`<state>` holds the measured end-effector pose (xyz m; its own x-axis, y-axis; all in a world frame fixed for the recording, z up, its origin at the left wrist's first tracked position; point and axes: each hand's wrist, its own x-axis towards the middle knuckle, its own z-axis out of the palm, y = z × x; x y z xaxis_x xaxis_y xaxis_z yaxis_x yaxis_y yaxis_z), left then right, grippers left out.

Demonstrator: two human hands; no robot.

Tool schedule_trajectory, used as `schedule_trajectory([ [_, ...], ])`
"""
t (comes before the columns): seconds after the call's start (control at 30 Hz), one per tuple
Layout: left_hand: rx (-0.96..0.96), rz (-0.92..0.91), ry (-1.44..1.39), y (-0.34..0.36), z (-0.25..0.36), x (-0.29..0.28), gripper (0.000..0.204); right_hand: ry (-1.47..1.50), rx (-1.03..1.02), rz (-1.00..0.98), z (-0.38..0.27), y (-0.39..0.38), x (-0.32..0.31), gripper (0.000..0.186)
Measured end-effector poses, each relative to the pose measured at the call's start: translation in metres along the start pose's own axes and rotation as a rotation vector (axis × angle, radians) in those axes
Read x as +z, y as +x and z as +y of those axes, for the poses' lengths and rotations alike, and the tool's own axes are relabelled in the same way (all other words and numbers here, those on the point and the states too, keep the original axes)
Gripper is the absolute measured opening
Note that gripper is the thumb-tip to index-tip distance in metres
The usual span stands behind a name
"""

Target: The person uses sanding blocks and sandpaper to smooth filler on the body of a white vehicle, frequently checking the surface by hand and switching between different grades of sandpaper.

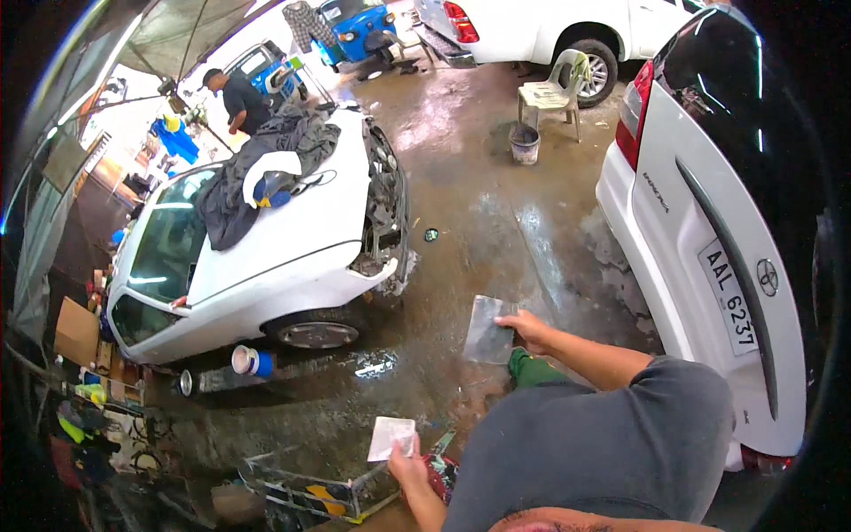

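Observation:
My left hand [407, 463] is low in the picture, its fingers closed on a small whitish square [391, 437] that looks like a folded sheet or flat packet. Farther up and to the right, my right hand [526, 328] pinches the edge of a greyish, see-through sheet [487, 332], which looks like thin plastic. That sheet hangs over the wet floor, beside a green garment [532, 368] on my leg. The two held things are well apart.
A white car [275, 239] with its front end stripped stands left, dark cloth [235, 191] on its hood. To the right is a white vehicle's tailgate [709, 230]. A plastic chair [554, 93], a bucket [525, 144], a can [253, 362] and a metal frame [301, 488] are around. A person [239, 99] stands beyond the car.

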<state>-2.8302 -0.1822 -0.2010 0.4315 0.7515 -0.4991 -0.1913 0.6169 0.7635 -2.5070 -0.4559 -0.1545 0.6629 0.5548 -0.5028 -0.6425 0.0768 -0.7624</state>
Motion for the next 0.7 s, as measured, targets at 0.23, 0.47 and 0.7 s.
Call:
schedule_trajectory([
  [0.23,0.111,-0.306,0.161,0.012,-0.025,0.108,0.040,-0.912,-1.024,-0.702,-0.004,-0.042,0.125,0.065],
  [0.47,0.133,-0.391,0.261,-0.010,-0.014,0.169,0.042,-1.010,-1.211,-0.917,-0.019,-0.058,0.158,0.068],
  [0.7,0.157,-0.404,0.310,-0.019,-0.008,0.177,0.044,-1.045,-1.234,-0.756,-0.008,-0.039,0.147,0.065],
])
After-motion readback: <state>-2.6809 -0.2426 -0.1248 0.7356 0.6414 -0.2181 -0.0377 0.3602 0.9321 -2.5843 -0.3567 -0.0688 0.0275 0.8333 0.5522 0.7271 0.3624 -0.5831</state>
